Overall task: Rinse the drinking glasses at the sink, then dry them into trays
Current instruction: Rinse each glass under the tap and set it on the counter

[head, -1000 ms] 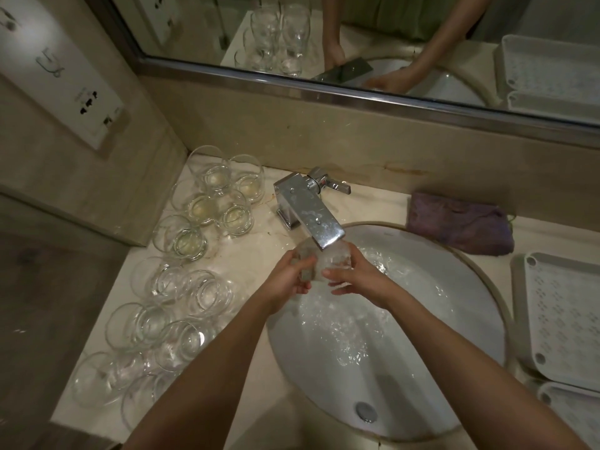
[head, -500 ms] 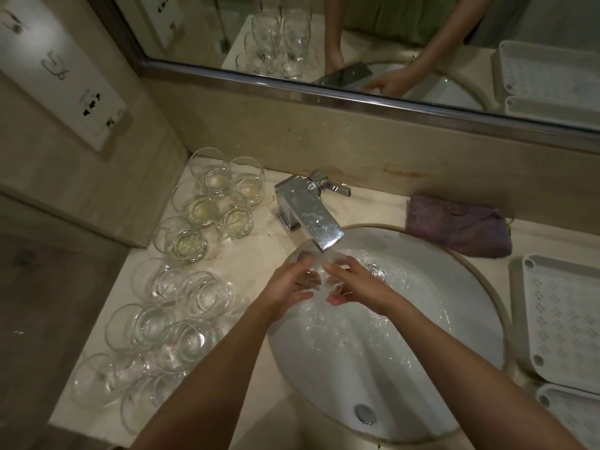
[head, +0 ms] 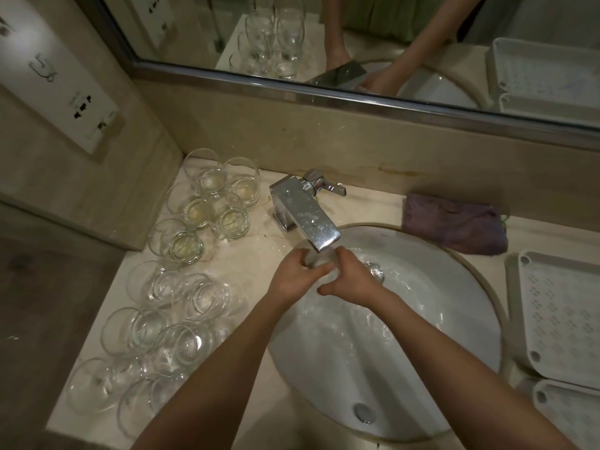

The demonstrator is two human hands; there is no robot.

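Over on the left of the counter (head: 259,251) there's a whole crowd of empty drinking glasses (head: 181,290), packed close together and running from the back wall down toward the near edge, a few of the back ones with a yellowish tint at the bottom. Moving right, the chrome faucet (head: 305,216) sticks out over the white sink (head: 454,319), and water is splashing across the basin. Right under the spout is the glass being rinsed (head: 319,264), clear and pretty hard to make out, sandwiched between both hands. The left hand (head: 292,280) has its fingers curled round the glass's left side, and the right hand (head: 352,277) wraps it from the right, thumb and fingers closed on it, so the glass sits in the middle with only a sliver showing between the two. It's held up above the basin, just below the faucet tip, not resting on anything. Past the sink, a purple cloth (head: 454,224) lies folded on the counter by the back wall, and at the far right edge there's a white perforated tray (head: 565,316) with another tray (head: 571,414) just in front of it.
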